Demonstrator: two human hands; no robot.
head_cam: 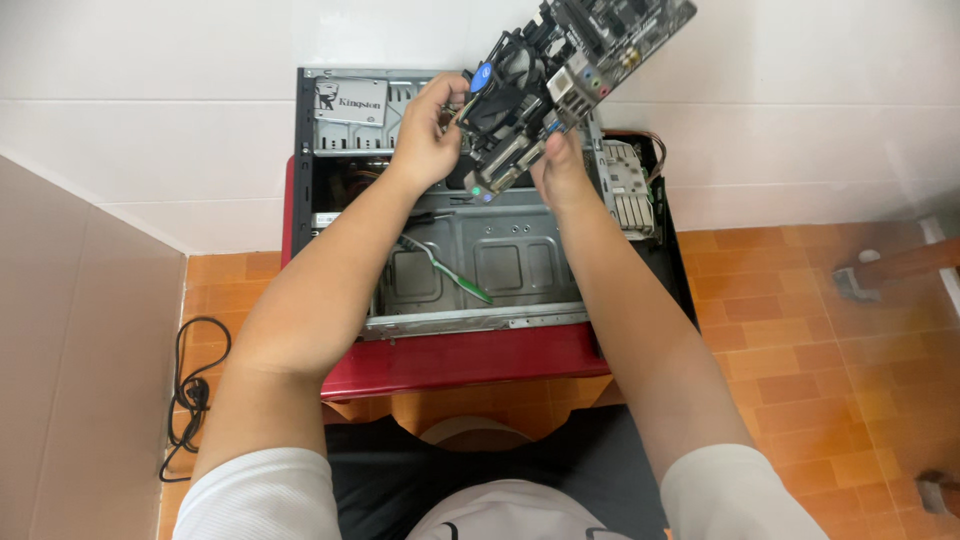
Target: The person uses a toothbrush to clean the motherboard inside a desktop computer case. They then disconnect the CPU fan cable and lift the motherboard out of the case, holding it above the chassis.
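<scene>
My left hand pinched the left side of the computer board, and my right hand gripped its bottom edge, up above the open computer case. The board was tilted, its long side running from low left to high right. I thought it best to hold only the edges and lift slowly.

Open computer case lying at frame centre on a low stand on the floor, against the wall. Motherboard held tilted above the case's upper part, left hand at its left, right hand below it. Drive in the case's upper left; screwdriver inside on the case's bottom panel; cable on the floor at lower left.
</scene>
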